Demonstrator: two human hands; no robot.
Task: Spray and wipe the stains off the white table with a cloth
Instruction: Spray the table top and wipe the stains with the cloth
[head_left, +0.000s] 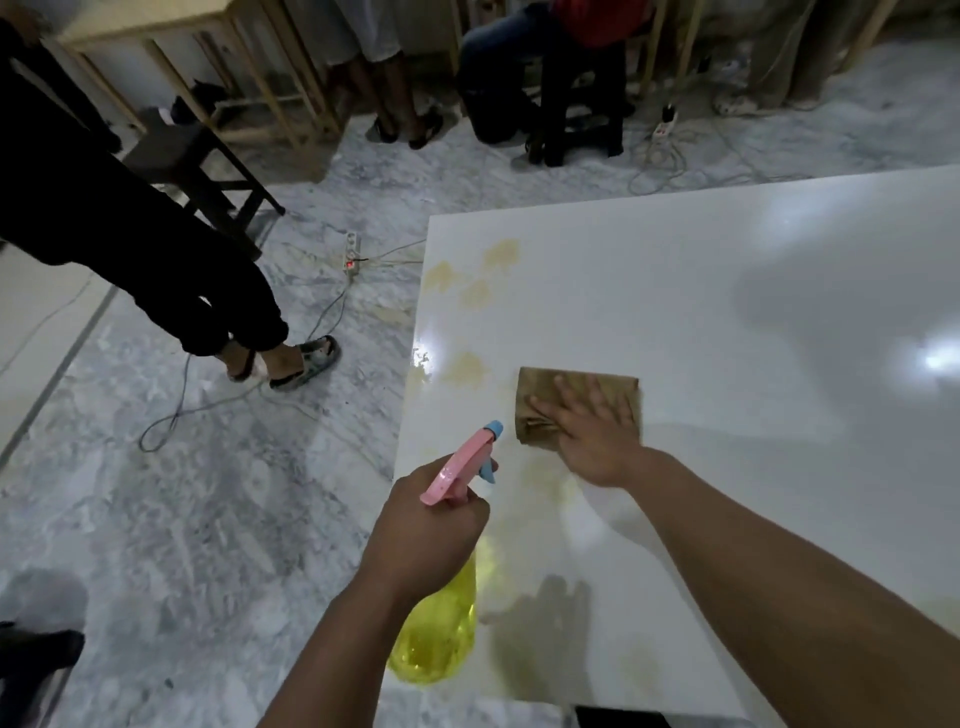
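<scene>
In the lower middle of the frame the left hand (431, 530) is curled in a closed grip around the neck of a yellow spray bottle (441, 634), its pink trigger head (462, 462) pointing up toward the cloth. The right hand (592, 431), arm stretched from the lower right, lies flat with fingers spread, palm pressing a brown cloth (576, 400) onto the white tabletop (753, 312) at centre frame. About 4 yellowish stains (467, 280) sit near the tabletop's left edge, above and left of the cloth.

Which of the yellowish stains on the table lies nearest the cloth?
The lone stain just left of the cloth, by the table edge. The other three stains cluster farther away near the far corner.
</scene>
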